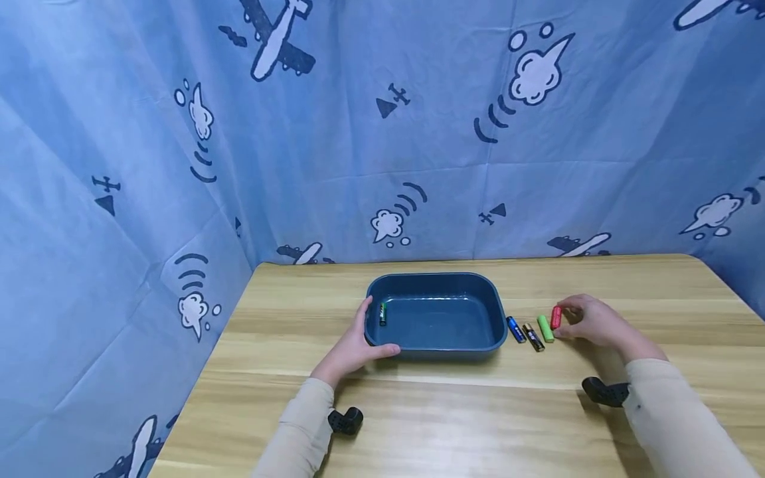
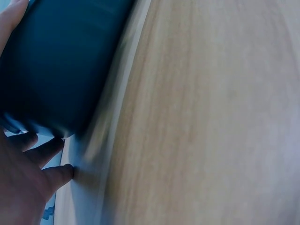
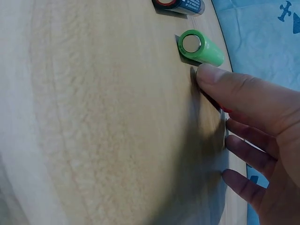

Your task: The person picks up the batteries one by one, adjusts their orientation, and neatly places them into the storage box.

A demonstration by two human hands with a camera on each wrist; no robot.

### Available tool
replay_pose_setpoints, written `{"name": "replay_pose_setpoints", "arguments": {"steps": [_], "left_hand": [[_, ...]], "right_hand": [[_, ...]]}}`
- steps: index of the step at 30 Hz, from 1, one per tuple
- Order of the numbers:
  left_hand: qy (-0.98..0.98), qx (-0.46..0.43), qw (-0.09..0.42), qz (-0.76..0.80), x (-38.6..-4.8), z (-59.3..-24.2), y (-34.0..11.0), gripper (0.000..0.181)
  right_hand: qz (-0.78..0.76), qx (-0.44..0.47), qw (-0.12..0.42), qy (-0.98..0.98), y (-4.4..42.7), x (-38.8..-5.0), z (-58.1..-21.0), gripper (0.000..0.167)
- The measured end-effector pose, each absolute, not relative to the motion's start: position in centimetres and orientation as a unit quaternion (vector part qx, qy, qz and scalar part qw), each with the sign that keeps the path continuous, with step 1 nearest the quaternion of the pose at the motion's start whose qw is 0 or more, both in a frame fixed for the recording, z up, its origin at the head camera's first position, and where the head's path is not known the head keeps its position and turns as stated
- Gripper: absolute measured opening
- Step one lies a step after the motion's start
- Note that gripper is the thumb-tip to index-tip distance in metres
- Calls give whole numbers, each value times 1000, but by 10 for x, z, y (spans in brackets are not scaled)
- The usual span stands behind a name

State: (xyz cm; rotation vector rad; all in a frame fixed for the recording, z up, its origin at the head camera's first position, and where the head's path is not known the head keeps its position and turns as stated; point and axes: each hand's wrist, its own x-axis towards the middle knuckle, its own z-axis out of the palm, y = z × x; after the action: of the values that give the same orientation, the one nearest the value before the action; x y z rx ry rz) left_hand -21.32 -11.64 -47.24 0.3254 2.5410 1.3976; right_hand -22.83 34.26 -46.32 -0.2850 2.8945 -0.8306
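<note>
My left hand (image 1: 352, 345) holds the left front corner of a dark blue plastic basin (image 1: 442, 350), thumb at the front and fingers along the left side. Inside the basin, near its left wall, lies a green-and-black battery (image 1: 383, 314). To the right, my right hand (image 1: 594, 324) pinches a red battery (image 1: 556, 317) between thumb and forefinger, low at the table. The hand mostly hides it in the right wrist view. Just left of it lies a light green battery (image 1: 545, 328), then a black-and-gold battery (image 1: 534, 337) and a blue battery (image 1: 516, 329) close to the basin.
Everything stands on a wood-grain table (image 1: 454, 411). A blue curtain (image 1: 442, 133) with printed planes and clouds hangs behind its back edge and along the left. Each wrist carries a black camera mount (image 1: 346, 421).
</note>
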Motion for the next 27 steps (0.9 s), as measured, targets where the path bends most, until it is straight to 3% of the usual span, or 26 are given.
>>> {"name": "replay_pose_setpoints", "arguments": {"steps": [11,27], "left_hand": [[865,107,121,475,-216,-471,-116,106],[862,98,122,482,-213,-469,-115,106]], "right_hand": [[-274,-85,35,957,339,-226,-464,73],[-314,-65,57,946,339,-223,-456,79]]}}
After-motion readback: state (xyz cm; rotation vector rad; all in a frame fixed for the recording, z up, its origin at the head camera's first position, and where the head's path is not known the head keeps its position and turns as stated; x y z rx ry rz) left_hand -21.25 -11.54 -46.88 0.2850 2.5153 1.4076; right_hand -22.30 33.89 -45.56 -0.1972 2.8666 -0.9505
